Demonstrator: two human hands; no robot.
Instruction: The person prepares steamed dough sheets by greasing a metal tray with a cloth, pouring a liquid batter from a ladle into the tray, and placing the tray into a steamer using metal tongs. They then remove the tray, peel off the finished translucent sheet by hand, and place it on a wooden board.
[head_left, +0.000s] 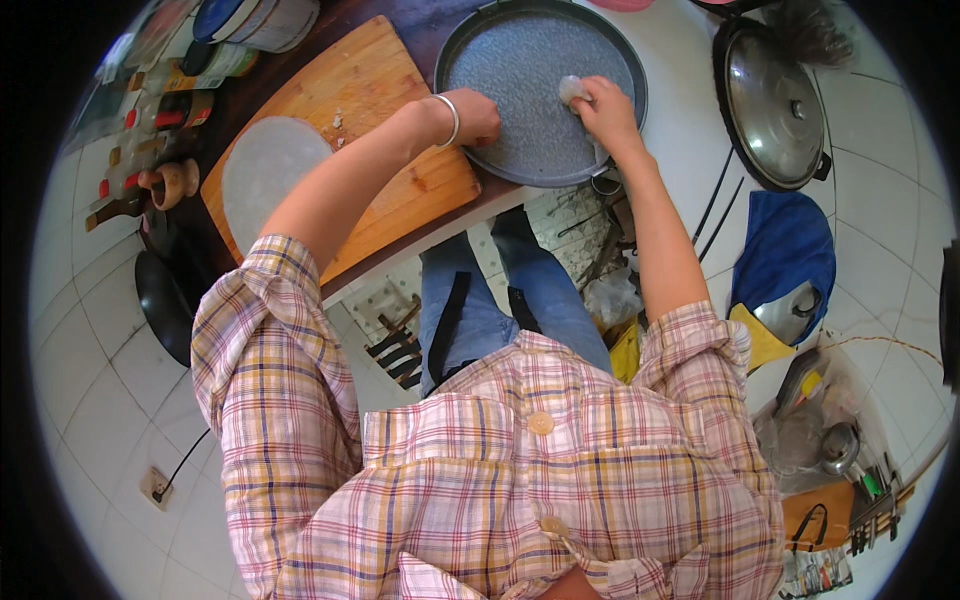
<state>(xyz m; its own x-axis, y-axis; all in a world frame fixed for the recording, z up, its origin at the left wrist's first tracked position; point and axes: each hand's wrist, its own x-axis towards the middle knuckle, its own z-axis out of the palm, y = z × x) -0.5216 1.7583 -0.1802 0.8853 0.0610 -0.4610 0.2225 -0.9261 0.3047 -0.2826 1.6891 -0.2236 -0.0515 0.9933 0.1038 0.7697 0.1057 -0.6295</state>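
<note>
In my right hand (609, 118) is a crumpled whitish wad (573, 88), pinched between thumb and fingers over a round grey flat-bottomed pan (525, 75). Below that hand a pale strip lies near the pan's rim; its material is unclear. My left hand (478, 118), with a silver bangle at the wrist, is curled at the pan's left rim. Its fingertips are hidden, so I cannot tell if it grips anything. Under my left forearm a wooden cutting board (375, 82) carries a round pale disc (270, 169) and a few small white crumbs (337, 120).
Bottles (180, 109), a tub (259, 22) and a wooden mortar (176, 184) line the left side. A lidded pan (776, 105), dark chopsticks (716, 195) and a blue cloth (784, 240) around a metal lid (787, 309) are at right. The counter's front edge (420, 251) runs before my legs.
</note>
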